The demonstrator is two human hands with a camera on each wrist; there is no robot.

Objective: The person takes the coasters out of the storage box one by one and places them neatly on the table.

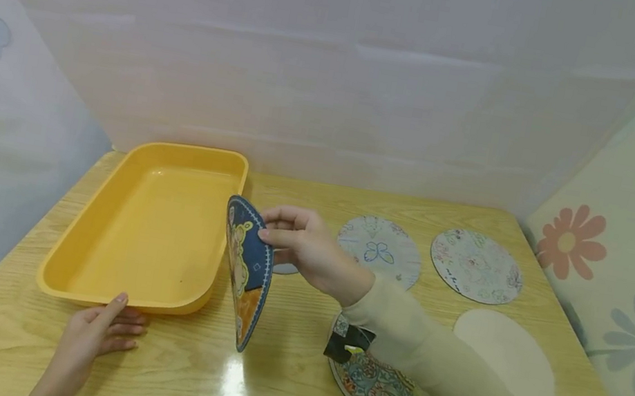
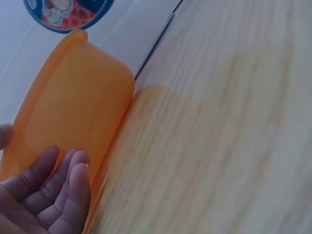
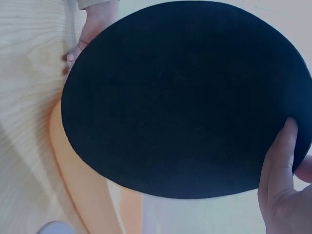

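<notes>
My right hand (image 1: 314,253) pinches a round mat (image 1: 250,264) by its edge and holds it upright above the table, just right of the yellow tray (image 1: 132,305). The mat's printed face is blue and orange with a cartoon figure. Its plain black back (image 3: 185,97) fills most of the right wrist view. At the tray's near side, my left hand (image 1: 93,335) has its thumb over the rim and its fingers against or close to the outer wall. In the left wrist view those fingers (image 2: 73,190) look loosely bent beside the wall.
Two round pieces with drawings, one with a butterfly (image 1: 379,250) and one with colourful lines (image 1: 476,267), lie at the back right. A blank white round piece (image 1: 507,359) and a patterned one (image 1: 380,387) with a black patch (image 1: 349,342) lie nearer, partly behind my right arm.
</notes>
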